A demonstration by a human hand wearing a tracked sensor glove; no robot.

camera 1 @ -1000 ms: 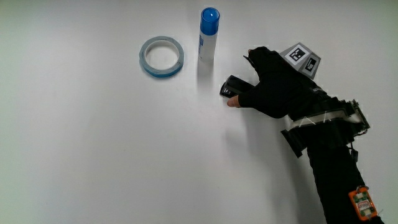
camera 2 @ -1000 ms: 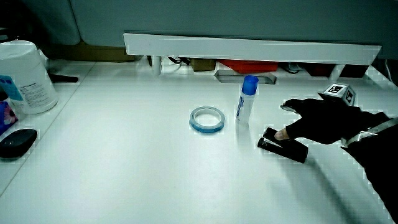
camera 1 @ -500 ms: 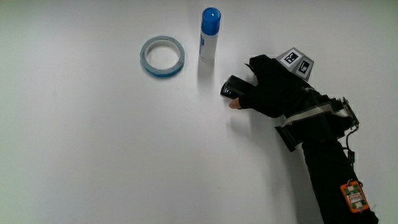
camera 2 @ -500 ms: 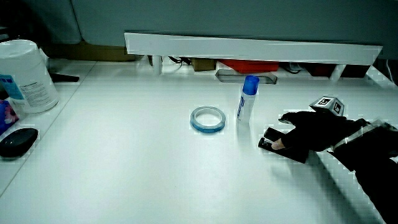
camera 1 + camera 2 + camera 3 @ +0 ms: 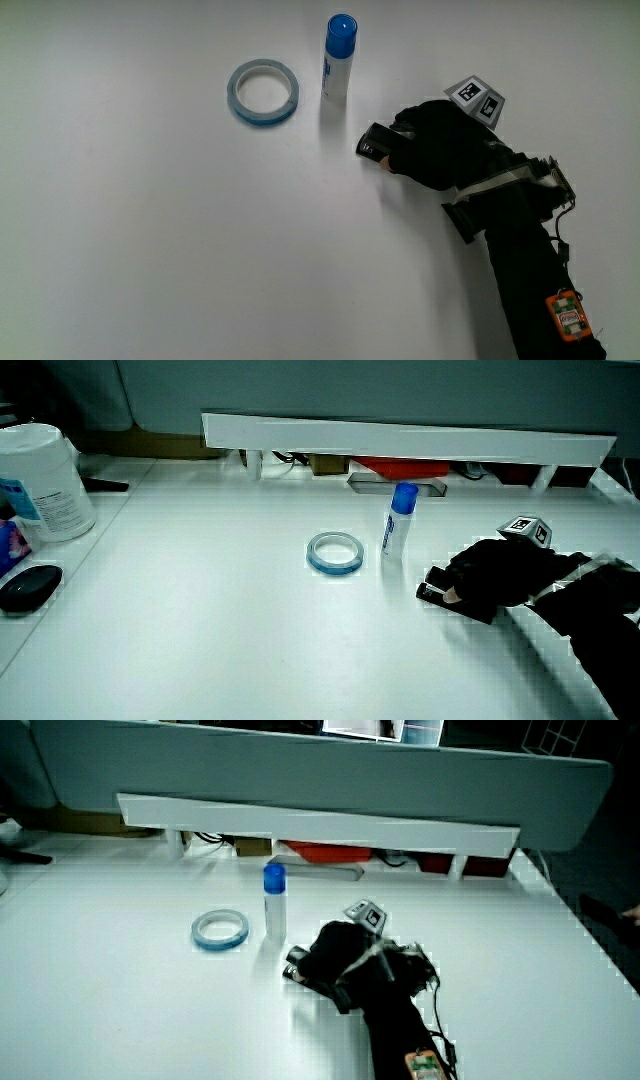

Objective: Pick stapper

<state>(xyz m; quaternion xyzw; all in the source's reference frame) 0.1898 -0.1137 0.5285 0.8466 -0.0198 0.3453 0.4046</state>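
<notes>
Hand lies flat over the stapler on the surface, near the glue stick; grip wrapped around its body, low, probably for a secure lift.

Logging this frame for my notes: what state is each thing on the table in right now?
Stapler: lying flat on the table, the hand closed over most of it, one end showing.
Hand: fingers curled around the stapler, resting low on the table.
Glue stick: standing upright, blue cap on, beside the tape.
Tape roll: lying flat, untouched.
Wipes tub: upright at the table's edge.
</notes>
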